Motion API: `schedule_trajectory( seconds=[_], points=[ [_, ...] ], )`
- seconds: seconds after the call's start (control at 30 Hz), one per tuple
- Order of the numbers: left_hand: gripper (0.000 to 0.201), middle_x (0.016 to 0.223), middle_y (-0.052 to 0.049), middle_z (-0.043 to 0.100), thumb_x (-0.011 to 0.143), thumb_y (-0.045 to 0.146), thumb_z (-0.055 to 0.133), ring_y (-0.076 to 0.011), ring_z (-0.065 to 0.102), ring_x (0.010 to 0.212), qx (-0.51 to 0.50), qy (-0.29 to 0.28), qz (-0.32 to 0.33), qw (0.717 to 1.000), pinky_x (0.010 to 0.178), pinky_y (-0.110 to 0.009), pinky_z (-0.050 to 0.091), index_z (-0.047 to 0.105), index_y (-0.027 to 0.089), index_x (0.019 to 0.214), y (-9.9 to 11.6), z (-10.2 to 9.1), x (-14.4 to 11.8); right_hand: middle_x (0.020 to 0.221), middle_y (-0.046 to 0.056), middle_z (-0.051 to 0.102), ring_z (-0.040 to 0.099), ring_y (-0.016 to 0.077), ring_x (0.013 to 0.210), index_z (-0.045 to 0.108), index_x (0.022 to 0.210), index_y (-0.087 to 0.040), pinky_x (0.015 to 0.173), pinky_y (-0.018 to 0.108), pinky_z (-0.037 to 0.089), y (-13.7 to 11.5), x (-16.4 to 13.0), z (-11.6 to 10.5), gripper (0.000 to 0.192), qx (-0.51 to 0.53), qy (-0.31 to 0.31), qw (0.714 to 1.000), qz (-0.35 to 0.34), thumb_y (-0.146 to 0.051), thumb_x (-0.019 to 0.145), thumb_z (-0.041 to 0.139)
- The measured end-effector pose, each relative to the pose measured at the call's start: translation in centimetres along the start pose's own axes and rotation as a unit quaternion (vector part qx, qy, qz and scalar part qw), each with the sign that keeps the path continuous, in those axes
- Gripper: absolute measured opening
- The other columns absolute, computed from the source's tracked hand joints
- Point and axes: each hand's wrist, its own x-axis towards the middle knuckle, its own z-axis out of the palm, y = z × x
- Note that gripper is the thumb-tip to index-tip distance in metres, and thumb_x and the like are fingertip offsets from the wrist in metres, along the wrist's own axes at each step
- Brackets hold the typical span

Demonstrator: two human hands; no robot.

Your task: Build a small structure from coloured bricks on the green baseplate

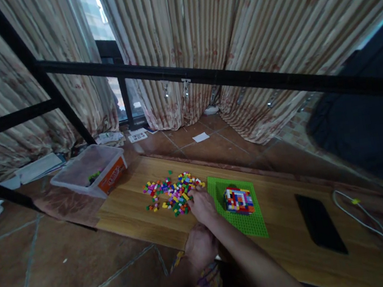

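My right hand (203,204) reaches to the right edge of a pile of small coloured toy bricks (175,194) on the wooden board. Its fingers are bent and pressed together among the bricks; whatever they pinch is too small to make out. Closer to me, my left hand (199,244) sits at the board's near edge, partly behind my right wrist, with its fingers hidden. Just right of my right hand lies a green studded baseplate (248,227). On it stands a block-shaped build of multicoloured bricks (238,200), and neither hand touches it.
A clear plastic box (75,181) with an orange label and a few items inside stands left of the wooden board (131,223). A dark flat tablet-like object (320,223) and a white cable (369,218) lie at the right. Black metal bars (203,71) cross beyond the board, before the curtains.
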Motion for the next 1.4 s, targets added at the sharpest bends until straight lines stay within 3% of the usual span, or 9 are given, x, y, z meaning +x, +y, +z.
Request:
schedule_trajectory(
  seconds=[0.17, 0.3, 0.43, 0.6, 0.8, 1.1, 1.4],
  points=[
    [0.024, 0.096, -0.011, 0.071, 0.081, 0.013, 0.049, -0.0243, 0.065, 0.094, 0.026, -0.035, 0.018, 0.999, 0.086, -0.038, 0.054, 0.067, 0.016, 0.097, 0.4, -0.3, 0.0, 0.086, 0.003, 0.068, 0.064, 0.0174, 0.079, 0.067, 0.084, -0.023, 0.074, 0.027, 0.048, 1.7, -0.9, 0.1, 0.017, 0.049, 0.019, 0.998, 0.016, -0.011, 0.076, 0.06],
    [0.023, 0.094, -0.01, 0.07, 0.079, 0.012, 0.05, -0.0229, 0.064, 0.093, 0.025, -0.043, 0.021, 0.999, 0.084, -0.035, 0.054, 0.067, 0.017, 0.094, 0.3, -0.3, 0.0, 0.086, 0.004, 0.069, 0.065, 0.0181, 0.079, 0.067, 0.084, -0.021, 0.073, 0.028, 0.048, 2.4, -1.5, 0.0, 0.015, 0.062, 0.024, 0.997, 0.027, -0.01, 0.078, 0.058],
    [0.023, 0.091, -0.01, 0.07, 0.079, 0.013, 0.05, -0.0234, 0.064, 0.091, 0.031, -0.051, 0.015, 0.998, 0.083, -0.036, 0.054, 0.068, 0.016, 0.093, 0.2, -0.1, -0.1, 0.09, 0.005, 0.068, 0.065, 0.0189, 0.083, 0.068, 0.088, -0.021, 0.077, 0.028, 0.048, 1.8, -1.5, -0.5, 0.015, 0.06, 0.006, 0.998, 0.028, -0.012, 0.08, 0.058],
    [0.025, 0.092, -0.011, 0.071, 0.078, 0.013, 0.049, -0.0224, 0.065, 0.089, 0.038, -0.052, 0.001, 0.998, 0.084, -0.036, 0.053, 0.069, 0.014, 0.094, 0.3, 0.0, -0.2, 0.106, 0.006, 0.063, 0.059, 0.0195, 0.102, 0.068, 0.098, -0.023, 0.088, 0.027, 0.044, 0.2, -0.6, -1.3, 0.017, 0.013, -0.052, 0.999, 0.0, -0.022, 0.082, 0.062],
    [0.027, 0.092, -0.012, 0.071, 0.078, 0.013, 0.049, -0.023, 0.065, 0.089, 0.036, -0.051, -0.001, 0.998, 0.082, -0.035, 0.053, 0.07, 0.015, 0.095, 0.1, -0.3, -0.1, 0.112, 0.01, 0.059, 0.056, 0.0218, 0.107, 0.069, 0.097, -0.019, 0.087, 0.03, 0.045, -0.9, 0.7, -0.9, 0.016, -0.035, -0.105, 0.994, 0.0, -0.026, 0.085, 0.061],
    [0.03, 0.093, -0.014, 0.071, 0.075, 0.011, 0.051, -0.0251, 0.065, 0.09, 0.083, -0.065, 0.02, 0.994, 0.081, -0.037, 0.053, 0.069, 0.011, 0.099, -0.9, -0.1, 0.1, 0.112, 0.008, 0.059, 0.055, 0.0201, 0.107, 0.069, 0.088, -0.019, 0.086, 0.027, 0.045, -1.0, 1.2, -0.5, 0.012, -0.023, -0.09, 0.996, 0.021, -0.021, 0.085, 0.058],
    [0.024, 0.087, -0.013, 0.071, 0.075, 0.014, 0.052, -0.0248, 0.066, 0.083, 0.093, -0.046, 0.05, 0.993, 0.076, -0.037, 0.054, 0.069, 0.012, 0.093, -1.2, -0.1, 0.0, 0.111, 0.005, 0.057, 0.051, 0.0207, 0.109, 0.065, 0.107, -0.026, 0.09, 0.03, 0.042, -0.9, 1.1, -0.8, 0.025, -0.009, -0.096, 0.994, -0.053, -0.021, 0.084, 0.059]
  ],
)
